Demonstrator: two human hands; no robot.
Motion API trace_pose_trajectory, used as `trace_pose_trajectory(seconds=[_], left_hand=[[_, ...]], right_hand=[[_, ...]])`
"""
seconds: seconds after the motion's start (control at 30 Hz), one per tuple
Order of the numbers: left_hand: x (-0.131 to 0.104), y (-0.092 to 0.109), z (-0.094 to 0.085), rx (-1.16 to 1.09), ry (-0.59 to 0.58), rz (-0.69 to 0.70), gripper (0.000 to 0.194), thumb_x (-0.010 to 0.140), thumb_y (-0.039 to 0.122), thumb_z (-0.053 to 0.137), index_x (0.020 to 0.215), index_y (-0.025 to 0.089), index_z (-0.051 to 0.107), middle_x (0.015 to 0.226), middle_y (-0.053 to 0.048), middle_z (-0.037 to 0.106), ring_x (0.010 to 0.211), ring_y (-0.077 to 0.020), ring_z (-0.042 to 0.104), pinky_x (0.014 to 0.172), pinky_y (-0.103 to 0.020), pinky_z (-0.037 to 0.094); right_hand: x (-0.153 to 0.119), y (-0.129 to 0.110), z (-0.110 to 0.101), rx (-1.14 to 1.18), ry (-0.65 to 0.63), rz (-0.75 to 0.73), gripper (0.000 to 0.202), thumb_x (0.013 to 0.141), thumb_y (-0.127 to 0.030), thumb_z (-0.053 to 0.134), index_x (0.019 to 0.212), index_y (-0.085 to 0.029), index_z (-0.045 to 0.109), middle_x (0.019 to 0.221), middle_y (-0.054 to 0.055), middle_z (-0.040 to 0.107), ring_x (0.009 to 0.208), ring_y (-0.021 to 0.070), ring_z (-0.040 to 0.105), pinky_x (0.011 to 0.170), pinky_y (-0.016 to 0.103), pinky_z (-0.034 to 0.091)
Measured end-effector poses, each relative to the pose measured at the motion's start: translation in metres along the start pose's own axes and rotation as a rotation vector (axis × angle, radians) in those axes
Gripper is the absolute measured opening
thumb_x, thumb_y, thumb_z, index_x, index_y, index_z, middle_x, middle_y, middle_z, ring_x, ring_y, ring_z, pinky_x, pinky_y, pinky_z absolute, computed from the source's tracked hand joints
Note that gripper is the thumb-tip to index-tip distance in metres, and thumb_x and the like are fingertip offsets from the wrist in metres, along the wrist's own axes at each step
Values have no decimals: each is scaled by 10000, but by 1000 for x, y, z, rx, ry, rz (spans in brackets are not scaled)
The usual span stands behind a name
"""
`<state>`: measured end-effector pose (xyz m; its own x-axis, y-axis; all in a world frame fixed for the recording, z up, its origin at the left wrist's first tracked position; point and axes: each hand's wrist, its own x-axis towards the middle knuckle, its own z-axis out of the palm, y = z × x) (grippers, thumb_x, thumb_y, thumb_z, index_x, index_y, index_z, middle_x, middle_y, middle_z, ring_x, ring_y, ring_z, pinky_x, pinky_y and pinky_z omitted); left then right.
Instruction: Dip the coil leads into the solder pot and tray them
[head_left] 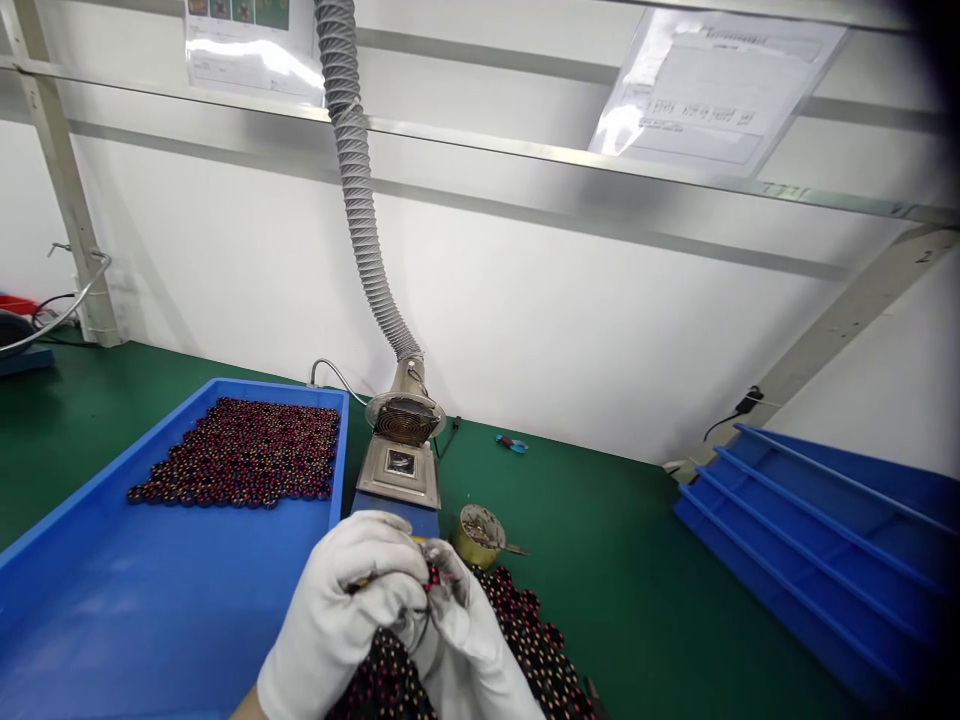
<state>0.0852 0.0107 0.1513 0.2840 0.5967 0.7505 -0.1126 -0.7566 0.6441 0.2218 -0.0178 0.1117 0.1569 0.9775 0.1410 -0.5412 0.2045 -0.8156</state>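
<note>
My left hand (341,600), in a white glove, is closed with its fingers curled. Bits of something yellow (361,583) show between them; its kind is hidden. My right hand (472,615), gloved too, pinches a small round black part with red (433,577) close against the left fingers. More such black parts with red and gold spots (525,625) lie in a pile beside and below the right hand. Others (386,680) show under the left hand. Just beyond the hands stands a small metal solder pot (401,465) with dark, shiny contents.
A blue tray (172,590) at the left holds rows of similar parts (247,450). A brass-coloured cup (480,535) stands past the right hand. A grey hose (360,190) hangs to a hood over the pot. Stacked blue trays (810,550) lean at the right.
</note>
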Motion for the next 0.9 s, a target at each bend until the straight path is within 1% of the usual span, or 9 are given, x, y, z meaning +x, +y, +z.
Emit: trace_pose_trajectory(seconds=[0.1,0.17,0.3,0.37,0.43,0.57,0.73,0.8,0.9], left_hand=[[-2,-1,-5,-168,193,-241,216,805,386,591,709,208,666,748,-35,670,789,-196,628,734,-291,532],[0,3,-8,-180,188,-310,149,777,342,615,813,212,678,845,-46,687,781,-198,645,663,-271,551],[3,13,-2,-100,-60,-267,226,658,239,688,884,239,691,950,-52,689,822,-221,648,712,-317,559],[3,13,3,-130,-4,-245,84,686,197,648,746,225,701,840,-45,697,802,-208,640,732,-312,548],[1,11,5,-180,91,-253,115,729,184,595,648,203,674,721,-40,678,753,-190,628,702,-289,543],[0,9,-3,-232,242,-359,96,751,193,586,693,195,663,753,-23,677,725,-162,635,670,-237,542],[1,13,-1,-157,-10,-325,213,672,156,670,869,234,692,966,-31,680,820,-186,642,688,-248,546],[-1,12,5,-191,4,-286,80,712,183,658,754,236,702,861,-20,692,818,-179,633,742,-267,536],[-4,7,7,-283,115,-251,94,747,229,651,660,221,685,705,-14,675,758,-177,620,768,-298,531]], right_hand=[[0,-1,2,44,-37,47,380,468,-434,843,742,-228,679,796,45,684,694,203,638,653,333,538],[1,-4,2,44,-81,87,367,488,-449,830,738,-229,677,808,46,687,692,209,645,671,360,534],[9,-10,-4,-21,-130,144,292,495,-352,845,700,-225,680,749,43,694,691,216,652,689,368,536],[12,-11,-5,-35,-130,155,263,511,-345,839,687,-234,677,701,31,686,675,210,650,677,361,542],[11,-10,-5,-23,-123,156,261,522,-368,832,680,-233,673,685,30,680,662,207,647,657,358,543],[-5,-12,5,76,-90,139,335,530,-440,817,763,-240,682,749,37,686,624,183,635,569,308,529],[-24,-13,16,92,40,50,324,648,-434,746,912,-258,685,902,42,689,759,188,642,711,333,525],[-21,-10,16,11,41,20,331,608,-450,766,863,-248,702,886,47,691,791,215,637,788,375,504],[-13,-6,14,-72,21,54,327,541,-468,802,749,-229,720,782,48,695,758,211,633,807,353,491]])
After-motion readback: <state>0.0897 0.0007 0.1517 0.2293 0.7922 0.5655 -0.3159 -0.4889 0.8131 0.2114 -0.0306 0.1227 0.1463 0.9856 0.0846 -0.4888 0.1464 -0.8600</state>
